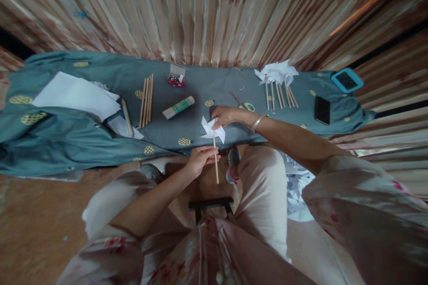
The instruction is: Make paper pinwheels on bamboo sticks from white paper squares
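Observation:
A white paper pinwheel (209,131) sits at the top of a thin wooden stick (216,170), just over the front edge of the cloth-covered table. My left hand (202,159) has its fingers closed round the upper part of the stick. At the pinwheel's upper right, my right hand (222,116) pinches the paper near its middle; the fingertips are partly hidden. Behind the pinwheel lie a glue stick (179,107) and an open small red box (176,80) of metal pins. Scissors (246,106) rest beyond my right wrist.
Several finished pinwheels (277,72) lie at the right, near a black phone (322,110) and a blue-framed device (347,80). Loose wooden sticks (146,100), white paper sheets (73,95) and a capped pen or cutter (127,117) lie at the left. A curtain hangs behind.

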`<state>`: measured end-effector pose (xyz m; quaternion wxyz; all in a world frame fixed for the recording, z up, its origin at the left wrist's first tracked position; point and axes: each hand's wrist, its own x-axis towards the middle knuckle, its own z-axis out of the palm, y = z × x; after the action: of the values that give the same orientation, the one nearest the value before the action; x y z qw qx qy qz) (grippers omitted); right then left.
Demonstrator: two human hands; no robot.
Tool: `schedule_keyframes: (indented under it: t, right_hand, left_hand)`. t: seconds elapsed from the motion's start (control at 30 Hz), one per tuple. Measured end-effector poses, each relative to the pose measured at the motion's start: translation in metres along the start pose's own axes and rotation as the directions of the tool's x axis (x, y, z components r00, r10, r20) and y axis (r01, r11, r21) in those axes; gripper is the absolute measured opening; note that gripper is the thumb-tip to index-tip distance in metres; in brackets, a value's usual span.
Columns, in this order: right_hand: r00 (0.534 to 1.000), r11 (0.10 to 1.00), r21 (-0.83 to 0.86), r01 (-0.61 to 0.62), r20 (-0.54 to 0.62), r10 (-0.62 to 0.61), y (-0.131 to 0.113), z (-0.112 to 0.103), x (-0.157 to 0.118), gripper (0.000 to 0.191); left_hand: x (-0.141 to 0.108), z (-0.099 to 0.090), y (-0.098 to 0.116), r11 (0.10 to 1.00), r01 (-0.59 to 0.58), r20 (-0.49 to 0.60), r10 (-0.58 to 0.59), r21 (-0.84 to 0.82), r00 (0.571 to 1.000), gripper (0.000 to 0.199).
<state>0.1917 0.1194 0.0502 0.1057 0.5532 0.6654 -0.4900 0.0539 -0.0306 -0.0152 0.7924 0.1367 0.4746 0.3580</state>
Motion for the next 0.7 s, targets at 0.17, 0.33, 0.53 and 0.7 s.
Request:
schedule_keyframes:
  t: [0.17,0.33,0.53,0.7]
  right_hand:
    - [1.000,1.000,0.020,-0.007,0.018,0.006,-0.0011,-0.0001,-0.0014,0.024]
    - [0.999,0.998,0.059,-0.022,0.030,0.020,0.0015,0.0012,-0.0016,0.027]
    - [0.998,0.998,0.052,-0.028,0.062,0.025,0.0048,-0.0008,0.0041,0.026]
    - [0.997,0.998,0.068,-0.002,0.078,-0.003,0.0070,-0.0007,0.0067,0.030]
  left_hand:
    - [-0.0009,0.0011,0.0018,1.000,0.007,-0.002,-0.007,-0.012,1.000,0.014]
    - [-0.0007,0.0013,0.0027,1.000,0.015,0.011,-0.015,-0.010,1.000,0.015]
    - [0.0022,-0.0005,0.0009,1.000,0.012,0.019,-0.012,-0.003,1.000,0.018]
    - [0.0044,-0.0021,-0.0002,1.000,0.012,0.019,-0.012,0.004,1.000,0.019]
